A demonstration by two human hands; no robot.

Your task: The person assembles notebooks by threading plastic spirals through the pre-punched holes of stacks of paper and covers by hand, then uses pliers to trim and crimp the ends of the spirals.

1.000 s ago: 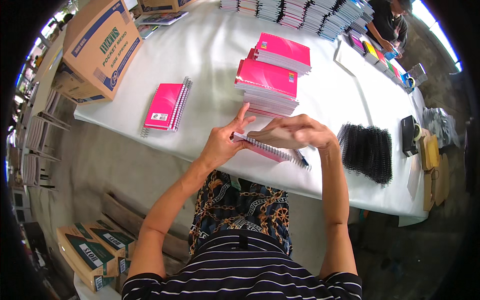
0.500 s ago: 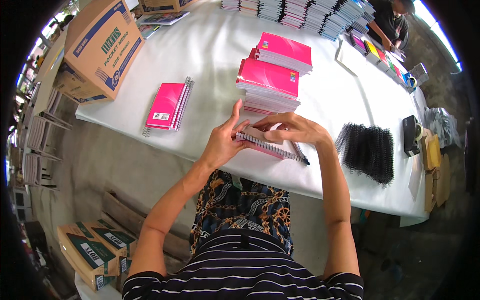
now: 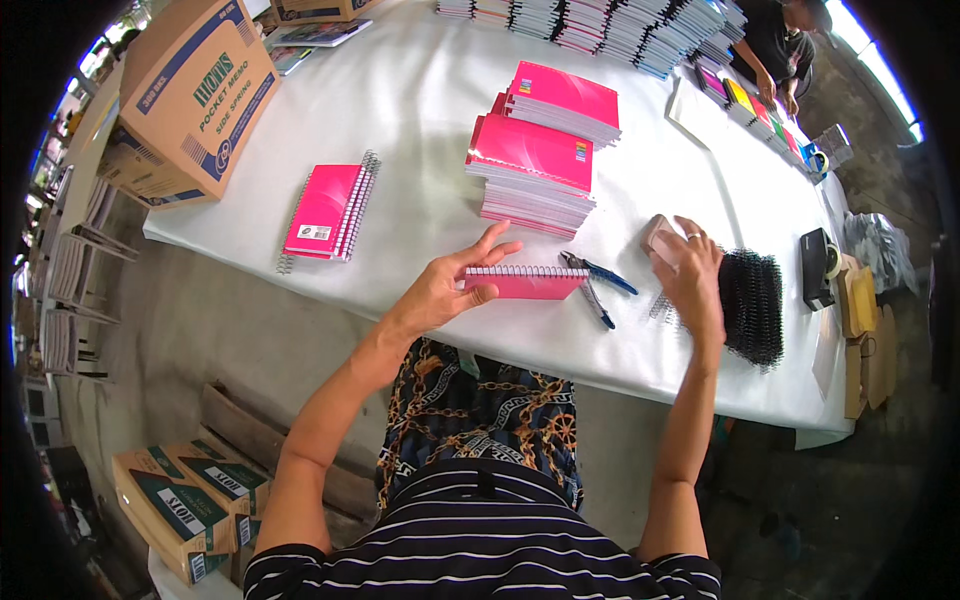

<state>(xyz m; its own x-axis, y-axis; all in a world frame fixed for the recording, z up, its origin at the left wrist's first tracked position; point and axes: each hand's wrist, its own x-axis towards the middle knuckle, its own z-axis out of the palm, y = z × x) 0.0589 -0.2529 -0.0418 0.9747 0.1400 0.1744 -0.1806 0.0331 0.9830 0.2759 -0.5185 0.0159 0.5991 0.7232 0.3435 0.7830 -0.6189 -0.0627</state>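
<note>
My left hand grips the left end of a pink spiral notebook, thumb on its near face. The notebook stands on its long edge at the table's front, coil upward. To the right, my right hand is closed round a small beige block, beside a pile of black wire coils. Blue-handled pliers lie spread between the notebook and my right hand. Behind the notebook rises a stack of pink memo pads. Further left lie several pink coil-bound notebooks.
A large cardboard box stands at the table's left end. Tall notebook stacks line the far side. A tape dispenser sits at the right edge. Another person works at the far right. More cartons are at lower left.
My right hand has left the notebook and moved right with the block, uncovering the pliers. The notebook, still in my left hand, now shows its pink face toward me.
</note>
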